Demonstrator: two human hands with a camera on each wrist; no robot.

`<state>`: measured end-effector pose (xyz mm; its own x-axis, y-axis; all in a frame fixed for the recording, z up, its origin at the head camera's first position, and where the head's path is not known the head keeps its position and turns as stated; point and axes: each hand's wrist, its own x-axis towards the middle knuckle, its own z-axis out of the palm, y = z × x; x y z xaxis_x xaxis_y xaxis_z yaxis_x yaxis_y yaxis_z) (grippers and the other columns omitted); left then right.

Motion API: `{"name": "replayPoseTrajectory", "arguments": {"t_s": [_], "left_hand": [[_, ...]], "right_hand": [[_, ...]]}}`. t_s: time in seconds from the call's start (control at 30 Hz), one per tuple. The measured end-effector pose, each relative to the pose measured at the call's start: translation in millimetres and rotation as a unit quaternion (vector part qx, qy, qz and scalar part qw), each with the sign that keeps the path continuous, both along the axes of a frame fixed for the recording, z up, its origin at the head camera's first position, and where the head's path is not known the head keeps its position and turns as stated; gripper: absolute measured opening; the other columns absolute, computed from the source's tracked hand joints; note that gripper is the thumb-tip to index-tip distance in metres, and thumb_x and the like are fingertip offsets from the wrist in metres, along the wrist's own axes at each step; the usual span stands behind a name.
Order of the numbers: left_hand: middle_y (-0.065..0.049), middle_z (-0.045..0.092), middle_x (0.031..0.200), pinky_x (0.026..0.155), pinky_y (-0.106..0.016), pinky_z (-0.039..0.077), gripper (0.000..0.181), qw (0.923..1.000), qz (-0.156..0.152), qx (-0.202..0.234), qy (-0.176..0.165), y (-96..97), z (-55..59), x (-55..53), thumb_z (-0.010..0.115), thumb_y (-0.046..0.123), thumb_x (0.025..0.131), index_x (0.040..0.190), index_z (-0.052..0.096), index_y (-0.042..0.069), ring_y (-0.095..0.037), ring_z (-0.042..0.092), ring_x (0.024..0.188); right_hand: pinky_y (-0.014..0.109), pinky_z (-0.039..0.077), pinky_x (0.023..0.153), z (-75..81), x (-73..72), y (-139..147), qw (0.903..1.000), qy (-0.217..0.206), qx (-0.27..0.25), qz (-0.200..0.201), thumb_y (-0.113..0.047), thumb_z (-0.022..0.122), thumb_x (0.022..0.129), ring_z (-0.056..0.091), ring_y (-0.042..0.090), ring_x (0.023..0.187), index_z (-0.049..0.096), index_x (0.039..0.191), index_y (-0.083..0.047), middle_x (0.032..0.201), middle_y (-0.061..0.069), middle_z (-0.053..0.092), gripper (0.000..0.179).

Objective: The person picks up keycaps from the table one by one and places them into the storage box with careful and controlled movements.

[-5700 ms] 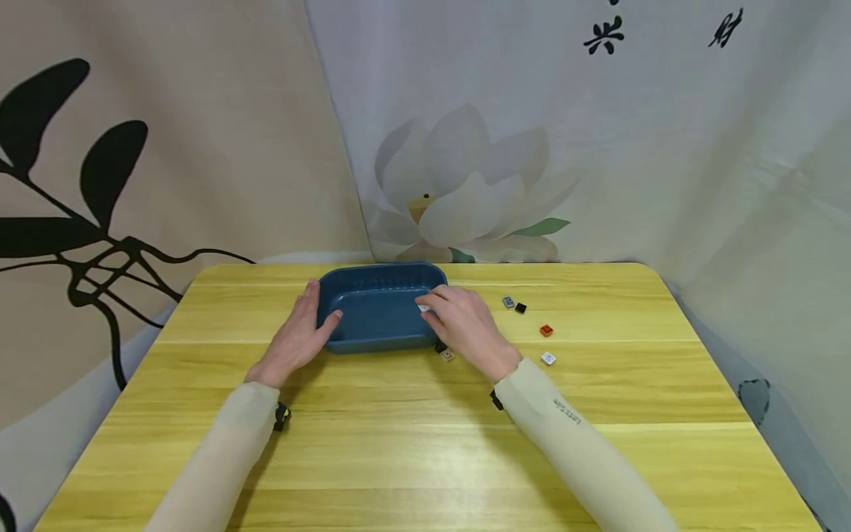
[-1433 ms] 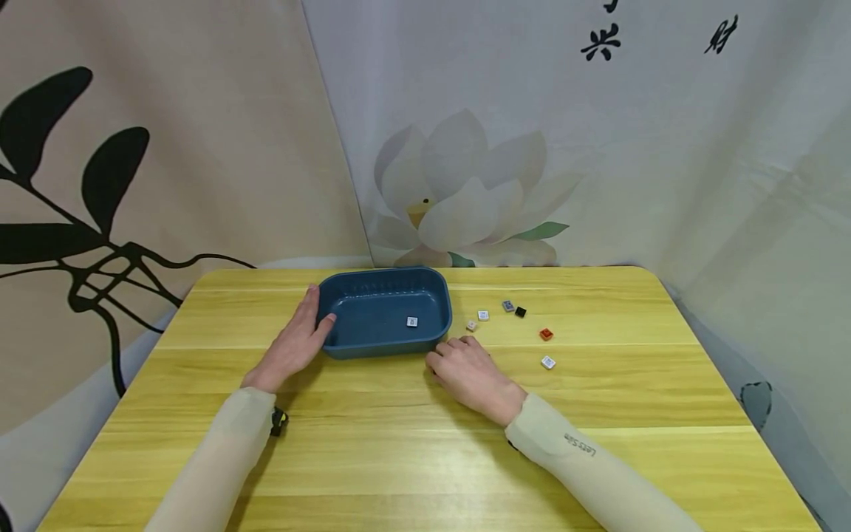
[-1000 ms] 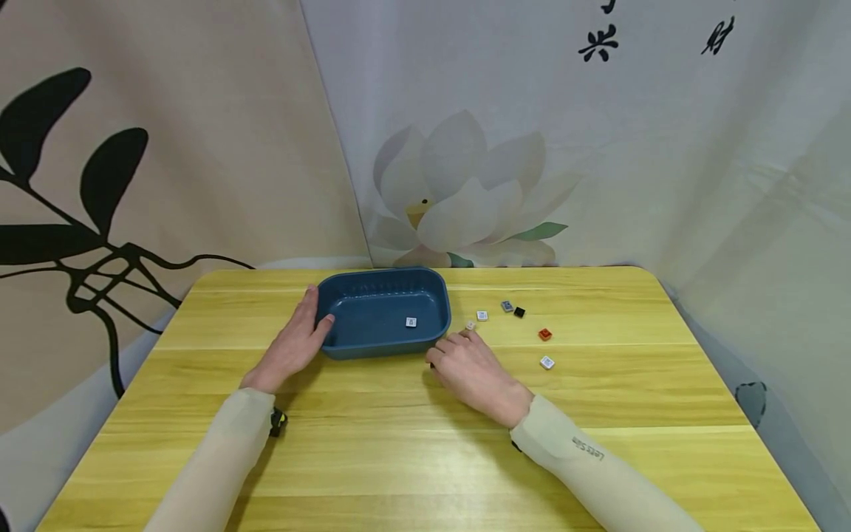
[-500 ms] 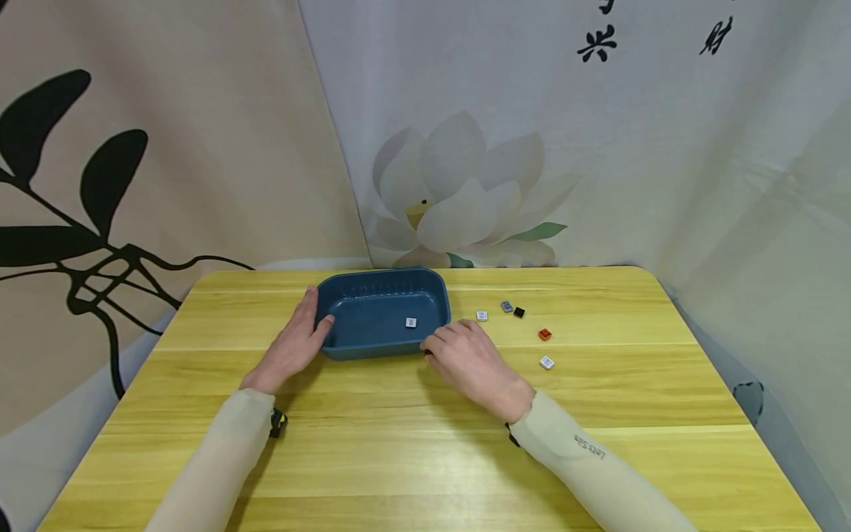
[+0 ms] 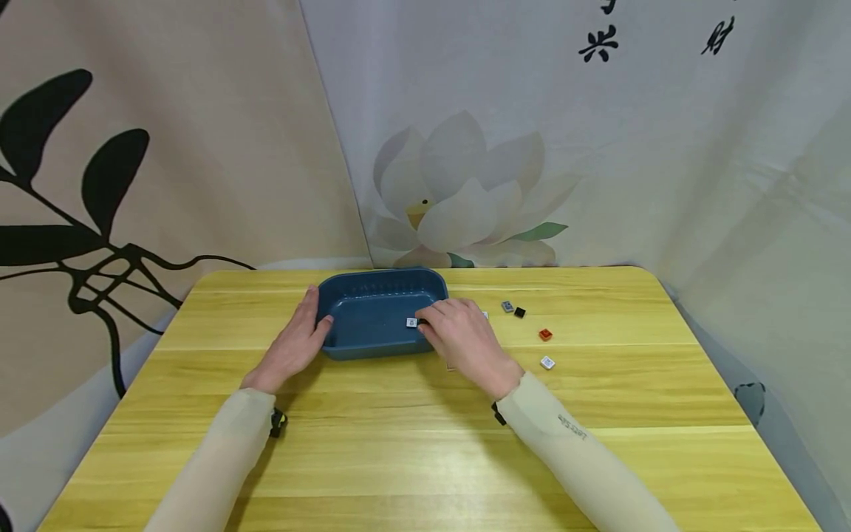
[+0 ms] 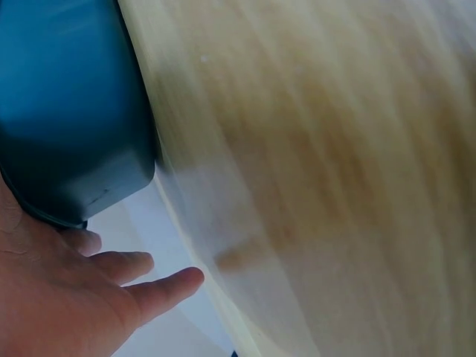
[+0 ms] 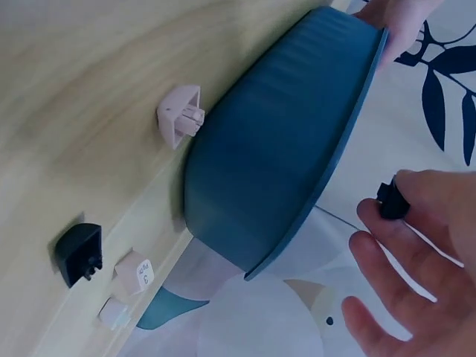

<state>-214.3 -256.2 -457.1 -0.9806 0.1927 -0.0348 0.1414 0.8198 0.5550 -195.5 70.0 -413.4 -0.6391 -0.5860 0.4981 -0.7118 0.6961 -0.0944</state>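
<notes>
A blue rectangular tray (image 5: 379, 352) stands near the table's far edge, with one white keycap (image 5: 411, 323) lying inside it. Against the tray's left end rests my left hand (image 5: 290, 343), fingers extended along the outside and thumb at the rim. My right hand (image 5: 462, 332) is over the tray's right side. Between thumb and index finger it pinches a black keycap (image 7: 393, 201), clearest in the right wrist view. Beside the tray there, a pinkish keycap (image 7: 177, 117) lies with its stem showing; in the head view my right hand mostly hides it.
Right of the tray lie more loose keycaps: a grey one (image 5: 508, 306), a black one (image 5: 520, 312), a red one (image 5: 545, 335) and a white one (image 5: 547, 363). Another white keycap (image 5: 485, 315) is partly hidden behind my right hand. A printed curtain (image 5: 631, 170) hangs behind the table.
A white keycap, earlier held by my right hand, now lies in the tray. The right hand has since lifted a black keycap from beside the tray and carried it over the rim. Left hand stays put.
</notes>
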Motion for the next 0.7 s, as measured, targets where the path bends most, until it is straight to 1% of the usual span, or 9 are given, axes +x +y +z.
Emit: {"name": "replayPoseTrajectory", "arguments": {"t_s": [0.17, 0.3, 0.43, 0.6, 0.7], "left_hand": [[-0.019, -0.008, 0.172, 0.125, -0.058, 0.008, 0.070, 1.0000, -0.002, 0.001, 0.005, -0.8, -0.2, 0.0, 0.033, 0.029, 0.114, 0.164, -0.005, -0.002, -0.041, 0.000, 0.158], [-0.021, -0.006, 0.172, 0.125, -0.058, 0.009, 0.069, 1.0000, -0.003, -0.002, 0.008, -1.2, -1.6, -0.1, 0.032, 0.028, 0.114, 0.163, -0.005, -0.002, -0.042, 0.001, 0.158], [-0.020, -0.008, 0.172, 0.126, -0.057, 0.007, 0.068, 1.0000, -0.004, -0.004, 0.007, -1.6, -2.4, -0.8, 0.030, 0.028, 0.114, 0.163, -0.006, -0.001, -0.041, -0.001, 0.158], [-0.016, -0.010, 0.172, 0.127, -0.053, 0.005, 0.067, 0.9999, -0.008, -0.004, 0.012, -1.2, -3.2, -1.0, 0.028, 0.027, 0.113, 0.163, -0.006, -0.002, -0.038, -0.002, 0.158], [-0.017, -0.009, 0.172, 0.127, -0.053, 0.006, 0.066, 0.9998, -0.008, -0.006, 0.019, -0.6, -3.2, -1.0, 0.029, 0.025, 0.113, 0.163, -0.004, -0.003, -0.039, -0.001, 0.158]], "right_hand": [[0.041, 0.056, 0.089, -1.1, -9.7, -5, 0.9999, -0.010, -0.001, -0.004, -0.019, 0.073, 0.099, 0.070, 0.021, 0.096, 0.078, 0.111, -0.011, 0.103, 0.002, 0.077, 0.015], [0.040, 0.056, 0.088, -1.5, -15.4, -10, 0.9998, -0.020, -0.008, -0.003, -0.018, 0.074, 0.098, 0.070, 0.022, 0.093, 0.078, 0.110, -0.010, 0.101, 0.003, 0.076, 0.015], [0.040, 0.057, 0.086, -2.2, -20.5, -14, 0.9996, -0.025, -0.012, -0.002, -0.016, 0.076, 0.097, 0.070, 0.022, 0.090, 0.078, 0.109, -0.009, 0.099, 0.004, 0.076, 0.014], [0.038, 0.058, 0.083, -4.8, -27.4, -19, 0.9990, -0.044, -0.004, -0.001, -0.016, 0.074, 0.098, 0.070, 0.022, 0.089, 0.078, 0.111, -0.008, 0.098, 0.004, 0.076, 0.015], [0.037, 0.058, 0.083, -6.9, -31.0, -21, 0.9984, -0.056, 0.005, -0.003, -0.016, 0.072, 0.100, 0.070, 0.022, 0.089, 0.078, 0.111, -0.008, 0.099, 0.004, 0.076, 0.015]]}}
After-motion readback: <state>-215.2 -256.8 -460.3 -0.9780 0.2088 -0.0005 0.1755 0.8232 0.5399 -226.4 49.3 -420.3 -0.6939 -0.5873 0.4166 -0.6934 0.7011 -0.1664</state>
